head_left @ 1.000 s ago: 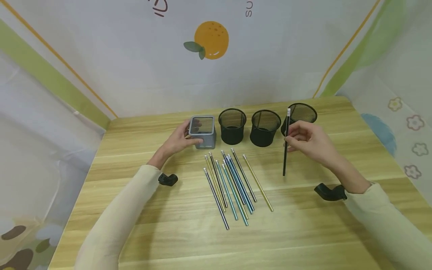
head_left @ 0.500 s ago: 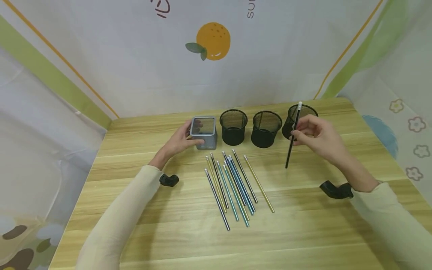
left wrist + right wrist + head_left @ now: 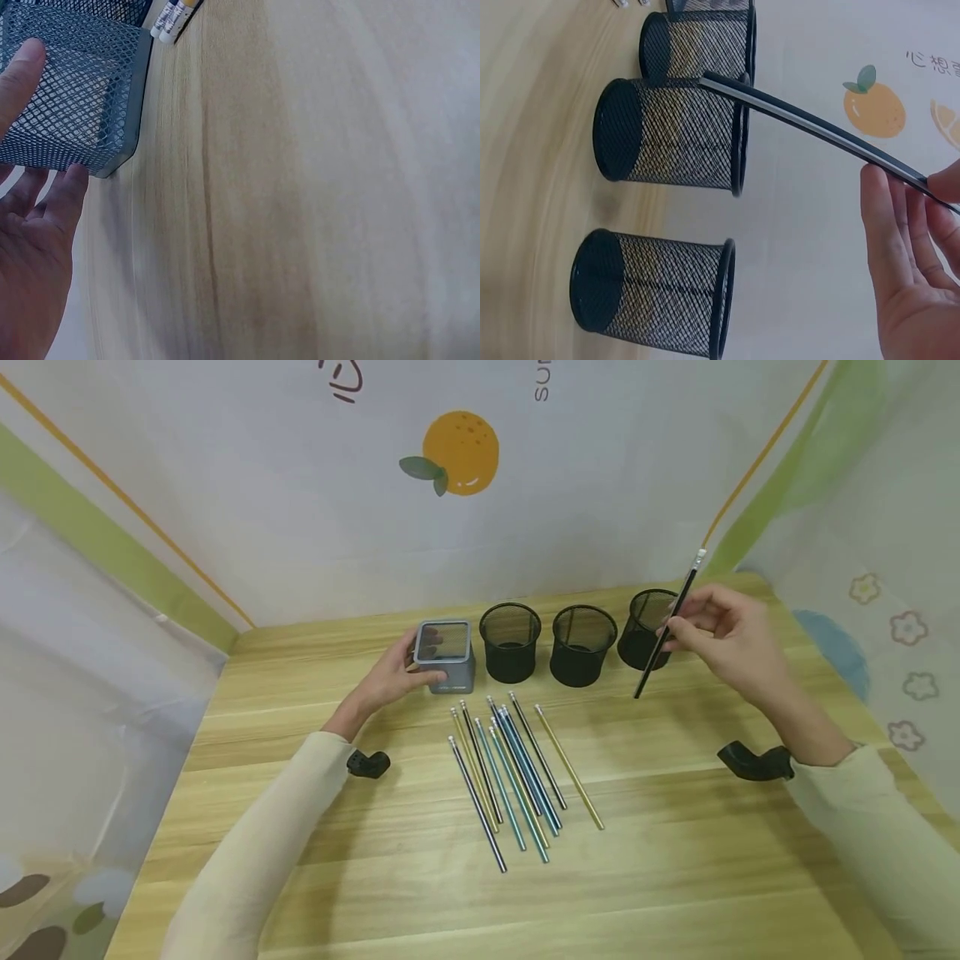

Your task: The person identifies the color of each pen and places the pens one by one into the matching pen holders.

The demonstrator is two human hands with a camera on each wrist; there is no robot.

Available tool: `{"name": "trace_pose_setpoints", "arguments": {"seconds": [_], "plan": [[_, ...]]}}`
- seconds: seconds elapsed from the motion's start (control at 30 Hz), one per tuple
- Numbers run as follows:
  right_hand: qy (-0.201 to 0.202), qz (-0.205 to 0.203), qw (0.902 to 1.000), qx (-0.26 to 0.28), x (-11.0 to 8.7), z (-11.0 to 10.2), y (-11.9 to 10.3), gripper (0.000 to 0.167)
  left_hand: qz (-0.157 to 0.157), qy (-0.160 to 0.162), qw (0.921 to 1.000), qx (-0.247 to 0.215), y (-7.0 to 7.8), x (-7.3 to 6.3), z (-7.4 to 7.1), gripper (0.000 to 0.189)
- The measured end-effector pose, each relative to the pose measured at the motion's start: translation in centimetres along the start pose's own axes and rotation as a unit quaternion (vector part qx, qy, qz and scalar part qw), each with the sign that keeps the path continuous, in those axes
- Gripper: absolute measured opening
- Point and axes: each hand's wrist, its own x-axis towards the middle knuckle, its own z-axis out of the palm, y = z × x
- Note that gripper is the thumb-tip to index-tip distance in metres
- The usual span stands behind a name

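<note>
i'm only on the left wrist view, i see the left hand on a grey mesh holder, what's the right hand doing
Observer: The right hand pinches a black pencil, tilted with its eraser end up.
Operator: ok, and the dark mesh poking in at my top edge, what's over there
Observer: Three round black holders stand roughly in a row to the right of the grey holder.
Operator: i also see two eraser ends up there, any more pencils lying out
Observer: Yes, the head view shows a loose spread of pencils on the table, their eraser ends toward the holders.
</note>
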Motion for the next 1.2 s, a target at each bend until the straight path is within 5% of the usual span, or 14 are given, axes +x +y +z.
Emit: {"name": "trace_pose_setpoints", "arguments": {"seconds": [0.6,1.2], "plan": [[0.088,-0.026,0.9952,0.032,2.5,-2.7,-0.9,0.01,0.002,-0.002,1.0,-0.008,0.0,-0.2,-0.2,0.072],[0.131,-0.033,0.9898,0.047,3.9,-4.8,-0.5,0.012,0.005,-0.007,0.9999,-0.013,-0.1,-0.1,-0.1,0.074]]}}
